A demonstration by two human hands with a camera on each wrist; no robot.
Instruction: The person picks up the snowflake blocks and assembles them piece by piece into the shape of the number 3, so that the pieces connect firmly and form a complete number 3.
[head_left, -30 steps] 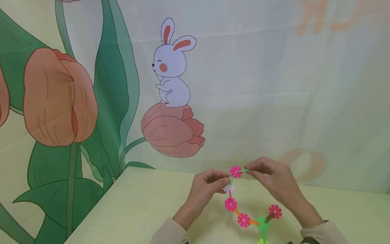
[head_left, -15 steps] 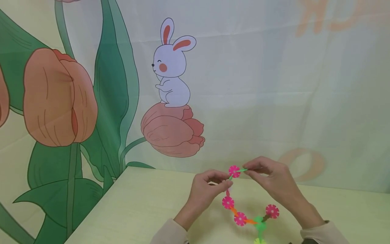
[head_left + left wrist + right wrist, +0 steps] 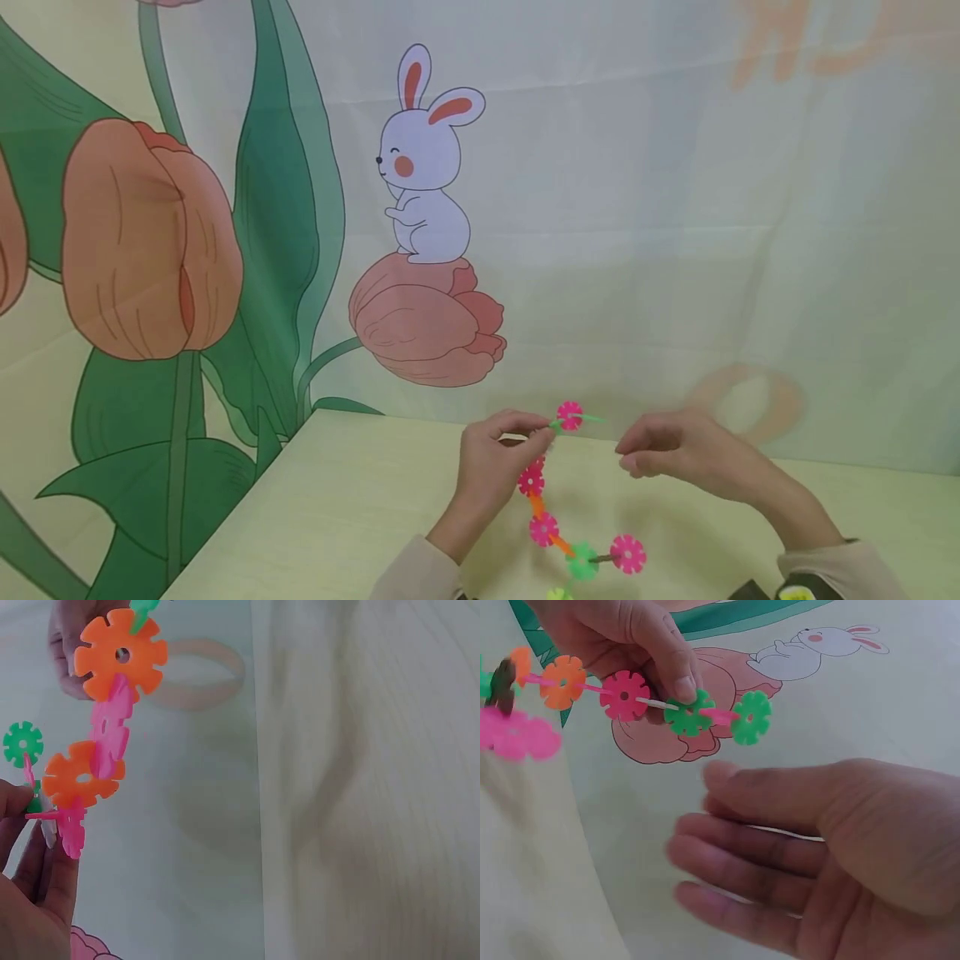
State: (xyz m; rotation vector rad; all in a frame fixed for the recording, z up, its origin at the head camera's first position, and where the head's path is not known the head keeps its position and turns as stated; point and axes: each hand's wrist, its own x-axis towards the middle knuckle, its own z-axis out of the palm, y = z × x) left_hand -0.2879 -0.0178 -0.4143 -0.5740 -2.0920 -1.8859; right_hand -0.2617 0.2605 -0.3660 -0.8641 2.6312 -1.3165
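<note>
A chain of slotted plastic snowflake discs hangs from my left hand (image 3: pixel 498 454), which pinches it near its upper end between thumb and fingers. In the right wrist view the thumb presses on a green disc (image 3: pixel 676 720); a pink disc and another green disc (image 3: pixel 759 729) extend beyond it. Lower down are orange discs (image 3: pixel 94 664), pink discs (image 3: pixel 537 535), a light green disc (image 3: pixel 582 565) and a brown disc (image 3: pixel 501 686) bearing a pink disc (image 3: pixel 636 560). My right hand (image 3: pixel 690 454) is apart from the chain, holding nothing, fingers loosely bent.
A pale wood-grain table (image 3: pixel 345 500) lies under the hands. Behind it hangs a backdrop (image 3: pixel 600 208) printed with tulips and a white rabbit. A yellow disc (image 3: pixel 558 594) on the chain is cut off at the bottom edge of the head view.
My right hand has let go of the green disc at the chain's upper end and moved right and slightly down. The chain's lower part has swung left, as my left hand shifted slightly left.
</note>
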